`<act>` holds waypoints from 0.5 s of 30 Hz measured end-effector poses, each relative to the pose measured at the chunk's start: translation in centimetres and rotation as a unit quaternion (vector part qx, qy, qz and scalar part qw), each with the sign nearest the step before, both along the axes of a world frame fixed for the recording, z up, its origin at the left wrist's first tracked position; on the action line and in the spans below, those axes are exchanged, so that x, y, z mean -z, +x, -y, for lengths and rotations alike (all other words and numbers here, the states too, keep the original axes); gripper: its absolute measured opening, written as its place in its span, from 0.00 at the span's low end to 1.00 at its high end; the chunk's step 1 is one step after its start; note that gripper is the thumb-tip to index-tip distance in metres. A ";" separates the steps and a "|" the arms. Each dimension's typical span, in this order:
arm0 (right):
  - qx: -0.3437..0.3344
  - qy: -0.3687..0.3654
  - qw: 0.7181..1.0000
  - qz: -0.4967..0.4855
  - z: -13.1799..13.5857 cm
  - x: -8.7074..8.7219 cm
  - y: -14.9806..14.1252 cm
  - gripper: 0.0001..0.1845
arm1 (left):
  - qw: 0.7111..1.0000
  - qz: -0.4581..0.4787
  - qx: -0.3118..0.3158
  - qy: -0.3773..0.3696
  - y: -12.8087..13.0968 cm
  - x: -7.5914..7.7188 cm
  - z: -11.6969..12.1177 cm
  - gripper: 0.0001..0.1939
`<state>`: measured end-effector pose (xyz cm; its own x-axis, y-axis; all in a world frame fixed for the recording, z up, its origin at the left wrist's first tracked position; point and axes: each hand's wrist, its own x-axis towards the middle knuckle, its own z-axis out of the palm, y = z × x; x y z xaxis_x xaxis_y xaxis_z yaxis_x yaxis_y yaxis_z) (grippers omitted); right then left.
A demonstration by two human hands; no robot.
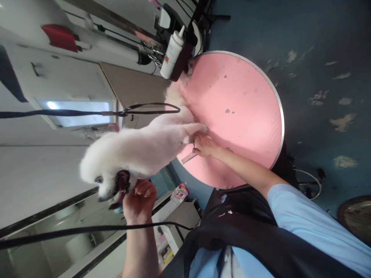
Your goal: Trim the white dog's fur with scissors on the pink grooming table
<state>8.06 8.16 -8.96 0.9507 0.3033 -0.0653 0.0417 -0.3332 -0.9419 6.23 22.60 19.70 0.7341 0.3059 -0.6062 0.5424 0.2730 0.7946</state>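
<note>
A fluffy white dog (139, 150) stands on a round pink grooming table (246, 100); the picture lies on its side, so the dog's head points left. My left hand (141, 197) is closed beneath the dog's open mouth, its curled fingers against the chin fur. Low by the dog's legs, my right hand (204, 146) is bent around what look like scissors (194, 146); a dark metal finger ring shows, while the blades are hidden. Beside that hand, a flat silvery strip, perhaps a comb (189, 158), lies near the table's rim.
A black leash loop (156, 109) hangs over the dog's back. At the table's far edge, a white squeeze bottle (173, 54) stands in a dark holder. A dryer hose (107, 42), cabinets and a second black strap (95, 229) surround the table. Fur tufts (343, 122) dot the blue floor.
</note>
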 end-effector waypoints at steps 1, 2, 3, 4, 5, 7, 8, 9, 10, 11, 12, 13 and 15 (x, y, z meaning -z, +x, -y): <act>-0.006 -0.011 1.000 0.028 0.5 0.1 0.1 0.15 | 1.000 0.004 -0.011 -0.010 -0.1 0.1 0.3 0.15; -0.017 -0.022 0.998 0.050 1.1 0.2 0.1 0.16 | 0.999 0.008 -0.028 -0.014 -0.1 0.1 0.6 0.16; -0.032 -0.036 0.997 0.059 1.6 0.1 0.2 0.16 | 0.999 0.010 -0.050 -0.013 -0.2 0.2 1.0 0.18; -0.050 -0.052 0.996 0.060 2.2 0.0 0.2 0.15 | 0.997 0.009 -0.074 -0.009 -0.2 0.3 1.4 0.19; -0.069 -0.066 0.994 0.062 2.7 -0.2 0.2 0.16 | 0.995 0.008 -0.097 -0.004 -0.3 0.3 1.8 0.20; -0.093 -0.088 0.988 0.083 3.9 -0.7 0.4 0.17 | 0.992 0.008 -0.128 0.004 -0.3 0.4 2.6 0.22; -0.100 -0.099 0.985 0.095 4.4 -1.0 0.5 0.18 | 0.991 0.008 -0.136 0.005 -0.3 0.5 3.0 0.23; -0.106 -0.110 0.983 0.102 4.9 -1.3 0.6 0.17 | 0.990 0.009 -0.142 0.005 -0.3 0.5 3.3 0.24; -0.113 -0.119 0.981 0.100 5.3 -1.5 0.7 0.17 | 0.989 0.008 -0.148 0.004 -0.3 0.6 3.5 0.24; -0.123 -0.127 0.980 0.089 5.8 -1.6 0.9 0.17 | 0.988 0.007 -0.152 0.004 -0.3 0.7 3.7 0.24; -0.134 -0.129 0.980 0.076 6.1 -1.6 1.1 0.19 | 0.988 0.005 -0.157 0.004 -0.3 0.7 3.8 0.24; -0.143 -0.125 0.980 0.066 6.5 -1.5 1.3 0.20 | 0.987 0.003 -0.162 0.003 -0.4 0.8 3.9 0.23; -0.150 -0.106 0.981 0.061 7.1 -1.2 1.7 0.20 | 0.985 0.005 -0.170 0.002 -0.5 0.9 4.1 0.21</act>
